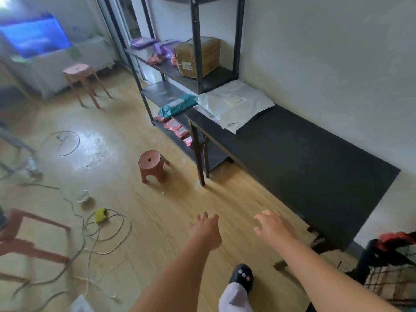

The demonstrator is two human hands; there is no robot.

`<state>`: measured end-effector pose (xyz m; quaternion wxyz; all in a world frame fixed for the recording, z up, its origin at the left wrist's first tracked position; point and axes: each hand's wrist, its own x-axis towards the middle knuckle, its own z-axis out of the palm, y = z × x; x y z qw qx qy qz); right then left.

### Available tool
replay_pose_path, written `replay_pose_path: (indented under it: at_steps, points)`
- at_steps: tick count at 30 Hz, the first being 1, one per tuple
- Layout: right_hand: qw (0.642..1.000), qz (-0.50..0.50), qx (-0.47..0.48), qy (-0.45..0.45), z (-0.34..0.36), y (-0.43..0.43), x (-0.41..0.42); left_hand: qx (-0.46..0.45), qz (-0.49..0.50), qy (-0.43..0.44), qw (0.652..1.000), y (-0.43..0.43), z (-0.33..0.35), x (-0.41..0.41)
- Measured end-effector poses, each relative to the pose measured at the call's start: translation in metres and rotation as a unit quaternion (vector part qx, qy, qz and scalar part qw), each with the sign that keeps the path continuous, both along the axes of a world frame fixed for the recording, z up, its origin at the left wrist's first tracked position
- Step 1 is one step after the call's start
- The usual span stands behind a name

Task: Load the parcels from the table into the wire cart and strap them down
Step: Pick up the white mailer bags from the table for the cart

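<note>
Head view looks down at my two hands, held out in front of me above the wooden floor. My left hand has its fingers spread a little and holds nothing. My right hand is spread wider, with the fingers bent down like a claw, and it holds nothing too. It hangs near the front edge of the black worktop. The white parcels lie flat in a pile at the far end of the worktop, well apart from my hands. Just beside them a green parcel lies on the shelf rack, and a brown box sits one shelf higher. The wire cart stands at my right, by the near end of the worktop, with something red on top. A small red stool stands on the floor, and cables lie to my left.
</note>
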<state>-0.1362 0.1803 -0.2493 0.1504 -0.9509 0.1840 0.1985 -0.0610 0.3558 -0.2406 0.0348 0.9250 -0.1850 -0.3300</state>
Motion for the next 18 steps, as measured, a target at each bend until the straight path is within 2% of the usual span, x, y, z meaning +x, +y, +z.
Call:
replay_pose_path:
  at_steps: [5, 11, 18]
  points:
    - [1.000, -0.013, 0.009, -0.010, 0.002, -0.034, 0.070, 0.017, -0.012, -0.011, 1.000, -0.035, 0.004, 0.074]
    - [0.999, -0.031, 0.011, -0.014, 0.007, -0.086, 0.136, -0.010, 0.007, 0.000, 1.000, -0.082, 0.004, 0.137]
    - [0.993, -0.078, 0.086, -0.032, 0.001, -0.101, 0.188, -0.042, 0.052, -0.001, 0.998, -0.100, 0.001, 0.186]
